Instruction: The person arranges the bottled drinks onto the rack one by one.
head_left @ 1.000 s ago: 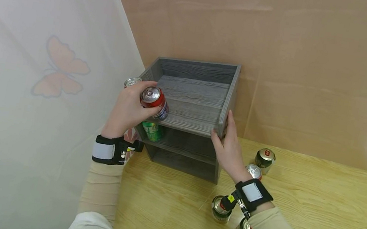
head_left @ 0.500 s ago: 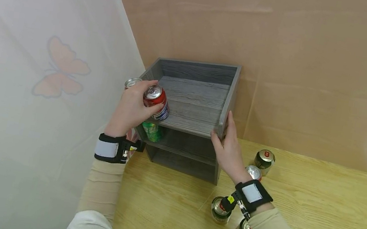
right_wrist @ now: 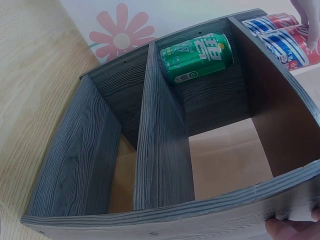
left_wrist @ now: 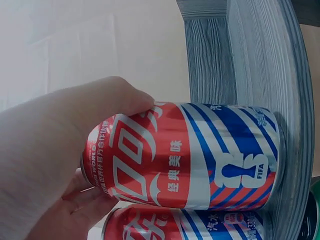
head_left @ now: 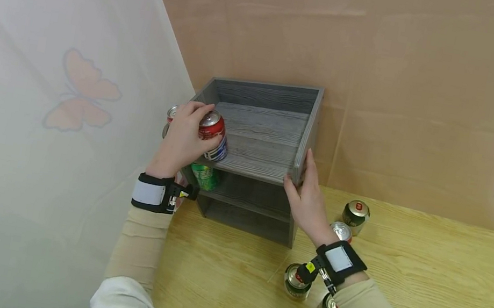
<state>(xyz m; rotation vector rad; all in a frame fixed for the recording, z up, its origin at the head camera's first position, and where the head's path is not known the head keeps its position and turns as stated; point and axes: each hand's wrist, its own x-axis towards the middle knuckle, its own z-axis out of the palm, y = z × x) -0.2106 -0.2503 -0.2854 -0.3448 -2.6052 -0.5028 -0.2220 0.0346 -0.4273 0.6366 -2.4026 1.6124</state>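
"Coca-Cola can [left_wrist: 175,155]: state location and grip."

"Location: front left of the top board [head_left: 260,148] of the grey wood-grain shelf [right_wrist: 167,135], just beside a second Coca-Cola can [right_wrist: 270,23]. Grip: the left hand [head_left: 181,138] clamps the upper body, thumb on one side, fingers round the other. The base appears to meet the board; full contact cannot be confirmed."

"State the right hand [head_left: 311,208]."

"Thumb at the front edge of the right side panel, fingers along its outer face; the panel is clamped between them, as a brace."

"List probable faults and causes."

"Fault one: the can tips forward. Cause: its base stands close to the front edge, so release before full seating could leave it overhanging. Fault two: the second can is displaced. Cause: the left fingers work near the gap between the cans and could catch it on withdrawal. Fault three: the shelf shifts. Cause: a sideways push with the right hand's brace relaxed. The Sprite can [right_wrist: 197,56] on the tier below could then slide. Fault four: a dark-bodied can [head_left: 295,291] on the wooden table [head_left: 441,284] is knocked over. Cause: the right wrist, directly above it in the head view, drops carelessly."
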